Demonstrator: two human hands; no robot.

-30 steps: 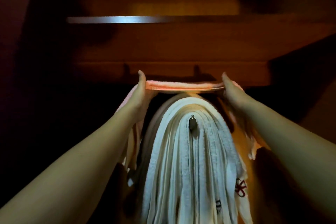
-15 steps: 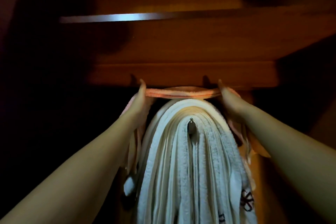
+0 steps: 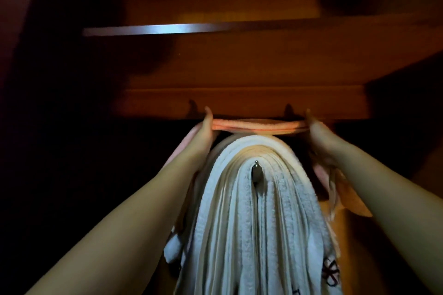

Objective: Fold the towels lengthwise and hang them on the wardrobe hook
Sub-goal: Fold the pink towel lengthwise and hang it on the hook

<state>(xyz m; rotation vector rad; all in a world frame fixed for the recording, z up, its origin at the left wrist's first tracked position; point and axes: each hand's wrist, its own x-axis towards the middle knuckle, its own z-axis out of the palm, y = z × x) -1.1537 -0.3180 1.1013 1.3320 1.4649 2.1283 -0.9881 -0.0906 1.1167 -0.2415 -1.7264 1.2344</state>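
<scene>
While both arms reach up into the dim wardrobe, I see the pink towel [image 3: 259, 126] stretched flat between my two hands, held level just above the rounded top of the white towels [image 3: 254, 223] that already hang there. My left hand [image 3: 205, 133] grips the towel's left end, thumb up along the edge and the cloth falling away behind the wrist; my right hand [image 3: 320, 135] grips the right end the same way, with the loose remainder of the pink cloth trailing down past the right forearm. The span between the hands sags a little in the middle and lies close over the white stack — whether it touches the top fold I cannot tell.

The white towels are folded into long narrow bands and draped over the hook [image 3: 256, 171], whose metal tip pokes out in front through the middle of the pile. One band at the lower right carries dark embroidery, too blurred to read.

Behind the pink towel runs a wooden rail [image 3: 239, 100] — above it a shelf edge [image 3: 167, 29] catches a stripe of light. All else lies in deep shadow.
</scene>
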